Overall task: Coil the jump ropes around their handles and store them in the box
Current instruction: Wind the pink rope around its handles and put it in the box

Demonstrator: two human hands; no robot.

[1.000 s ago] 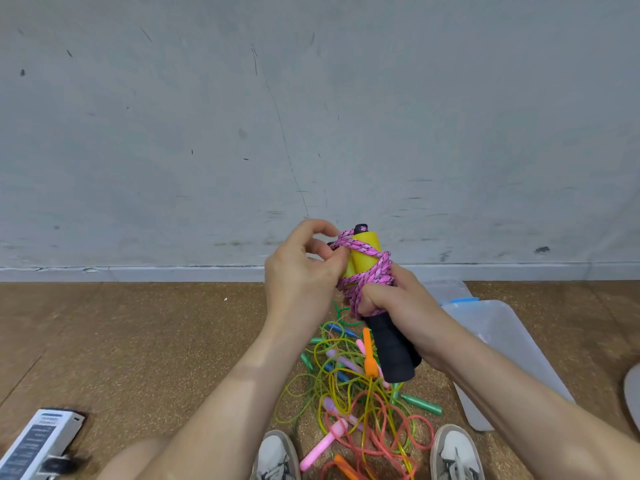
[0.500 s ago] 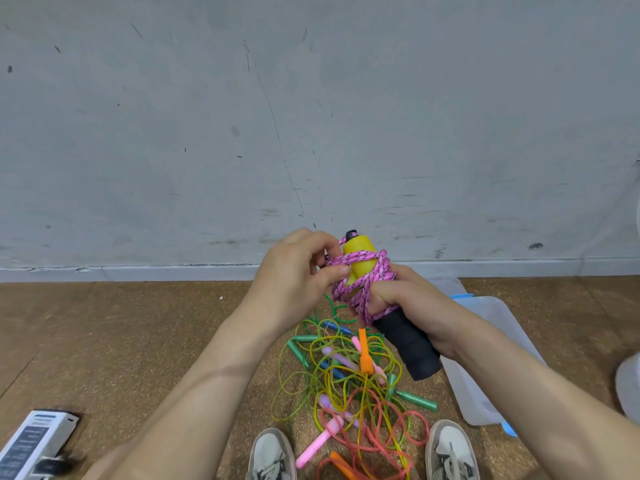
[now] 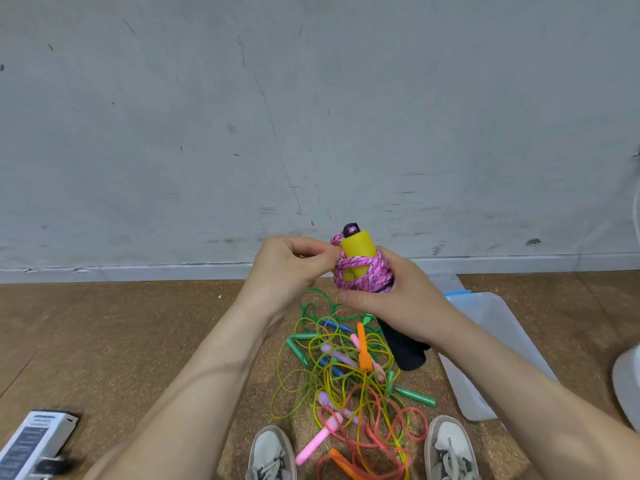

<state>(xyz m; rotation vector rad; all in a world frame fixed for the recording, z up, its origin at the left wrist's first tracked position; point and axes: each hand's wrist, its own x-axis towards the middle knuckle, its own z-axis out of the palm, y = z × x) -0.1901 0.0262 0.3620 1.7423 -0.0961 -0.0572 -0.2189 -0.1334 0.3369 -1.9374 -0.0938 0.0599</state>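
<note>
pink rope [image 3: 369, 276] coils slid lower, more yellow handle [image 3: 358, 249] exposed

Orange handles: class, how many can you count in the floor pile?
2. One orange handle sits mid-pile; the other lies at the frame's bottom, between the shoes. The tangle may hide more.

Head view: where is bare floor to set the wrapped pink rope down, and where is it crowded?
Bare cork floor lies left of the rope tangle, between the baseboard and the white device. A bare strip lies right of the clear box. Crowded: the tangle fills the floor ahead of and between the shoes.
</note>
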